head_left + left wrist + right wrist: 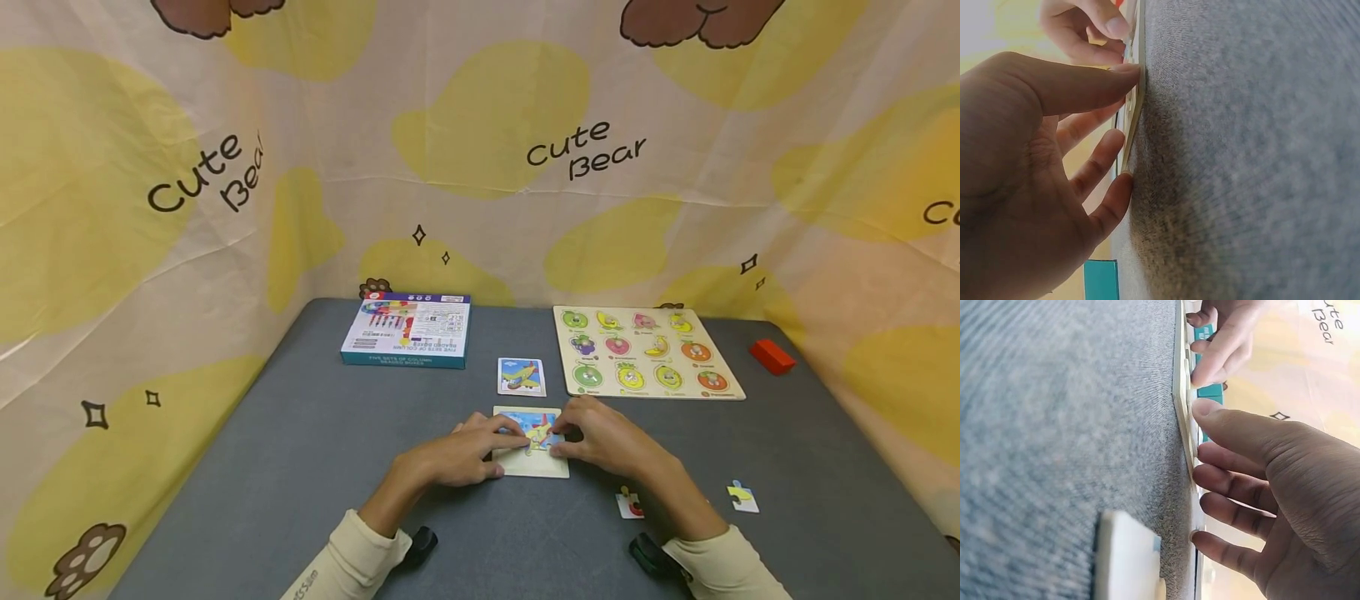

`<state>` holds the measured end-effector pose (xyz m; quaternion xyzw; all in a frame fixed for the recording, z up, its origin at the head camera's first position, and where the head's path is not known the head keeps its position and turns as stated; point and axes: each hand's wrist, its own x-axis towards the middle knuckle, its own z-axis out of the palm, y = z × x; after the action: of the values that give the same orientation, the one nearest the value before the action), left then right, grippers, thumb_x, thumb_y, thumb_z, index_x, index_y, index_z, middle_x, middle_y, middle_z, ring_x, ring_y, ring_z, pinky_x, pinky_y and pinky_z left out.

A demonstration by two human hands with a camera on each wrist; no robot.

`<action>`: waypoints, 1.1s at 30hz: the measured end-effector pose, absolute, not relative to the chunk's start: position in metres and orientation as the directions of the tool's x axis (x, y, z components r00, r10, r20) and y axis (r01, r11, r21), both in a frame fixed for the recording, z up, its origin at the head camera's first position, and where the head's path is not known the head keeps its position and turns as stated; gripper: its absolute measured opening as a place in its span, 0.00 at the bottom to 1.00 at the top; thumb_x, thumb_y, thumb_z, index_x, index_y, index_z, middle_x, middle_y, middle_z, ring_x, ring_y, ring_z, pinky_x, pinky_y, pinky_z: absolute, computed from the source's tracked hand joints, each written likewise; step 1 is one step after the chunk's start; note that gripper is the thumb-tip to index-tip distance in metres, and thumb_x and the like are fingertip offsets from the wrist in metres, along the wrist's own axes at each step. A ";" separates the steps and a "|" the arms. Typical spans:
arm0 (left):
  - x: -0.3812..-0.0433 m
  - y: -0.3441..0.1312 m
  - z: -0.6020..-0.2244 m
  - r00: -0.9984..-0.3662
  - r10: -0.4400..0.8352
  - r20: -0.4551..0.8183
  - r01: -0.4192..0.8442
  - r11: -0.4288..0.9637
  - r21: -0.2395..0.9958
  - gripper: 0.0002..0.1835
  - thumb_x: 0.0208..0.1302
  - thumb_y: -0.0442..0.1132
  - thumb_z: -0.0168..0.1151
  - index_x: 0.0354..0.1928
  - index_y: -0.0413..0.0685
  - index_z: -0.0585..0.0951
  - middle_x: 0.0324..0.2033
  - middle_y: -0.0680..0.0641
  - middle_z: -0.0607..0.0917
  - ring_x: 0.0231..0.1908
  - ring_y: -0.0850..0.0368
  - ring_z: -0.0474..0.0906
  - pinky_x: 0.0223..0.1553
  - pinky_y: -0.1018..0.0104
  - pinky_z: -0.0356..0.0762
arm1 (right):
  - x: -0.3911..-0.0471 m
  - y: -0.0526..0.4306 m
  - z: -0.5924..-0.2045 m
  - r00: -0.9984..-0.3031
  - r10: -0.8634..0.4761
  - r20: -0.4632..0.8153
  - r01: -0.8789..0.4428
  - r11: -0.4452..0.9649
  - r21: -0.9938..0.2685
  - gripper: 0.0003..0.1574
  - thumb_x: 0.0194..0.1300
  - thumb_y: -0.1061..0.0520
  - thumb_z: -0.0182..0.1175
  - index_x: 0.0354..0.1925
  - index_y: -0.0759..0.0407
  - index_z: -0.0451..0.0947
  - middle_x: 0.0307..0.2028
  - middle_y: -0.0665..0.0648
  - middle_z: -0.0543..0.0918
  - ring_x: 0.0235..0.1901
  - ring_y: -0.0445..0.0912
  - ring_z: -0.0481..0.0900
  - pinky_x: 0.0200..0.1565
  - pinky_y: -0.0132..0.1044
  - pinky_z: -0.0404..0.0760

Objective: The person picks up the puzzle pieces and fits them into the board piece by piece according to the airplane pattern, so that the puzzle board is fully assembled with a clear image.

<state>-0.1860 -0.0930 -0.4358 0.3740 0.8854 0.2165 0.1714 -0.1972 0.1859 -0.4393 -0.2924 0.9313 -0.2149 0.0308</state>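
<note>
Left hand [474,450]: at 9 o'clock of the puzzle board [536,464], with 12 o'clock away from the person. Fingers spread and relaxed, closed round nothing; index finger extends over the fitted pieces [538,419], thumb touches the board's 8 o'clock corner.
Right hand [603,433]: at 3 o'clock. Thumb and index finger stand apart, half open, tips at the fitted pieces; other fingers loosely extended, gripping nothing.
Puzzle board: flat on the gray table [300,500], between both hands. Airplane picture fills the 12 o'clock part; the 6 o'clock strip is bare.
Near loose piece [629,505]: 4 o'clock, beside the right forearm.
Far loose piece [742,497]: between 3 and 4 o'clock, yellow, blue and white.
Airplane card [521,377]: 12 o'clock, just beyond the board.
Fruit board [609,364]: 2 o'clock, face up.
Box [397,346]: between 10 and 11 o'clock, lying flat.
Red block [772,357]: between 2 and 3 o'clock, just beside the fruit board.
Cloth [480,183]: behind the table at 12 o'clock, yellow patches, "Cute Bear" lettering.
</note>
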 end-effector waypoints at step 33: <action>-0.185 -0.091 -0.434 -0.671 0.722 -0.170 0.564 0.646 0.515 0.27 0.77 0.40 0.64 0.75 0.59 0.76 0.72 0.59 0.71 0.61 0.59 0.65 0.61 0.54 0.66 | -0.198 0.184 -0.441 -0.777 -0.626 0.065 -0.593 0.692 -0.411 0.12 0.70 0.51 0.72 0.51 0.47 0.92 0.35 0.44 0.75 0.33 0.37 0.66 0.36 0.32 0.69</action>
<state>-0.1848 -0.0909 -0.4339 0.3616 0.8884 0.2152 0.1834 -0.1984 0.1836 -0.4412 -0.3316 0.9190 -0.2094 0.0401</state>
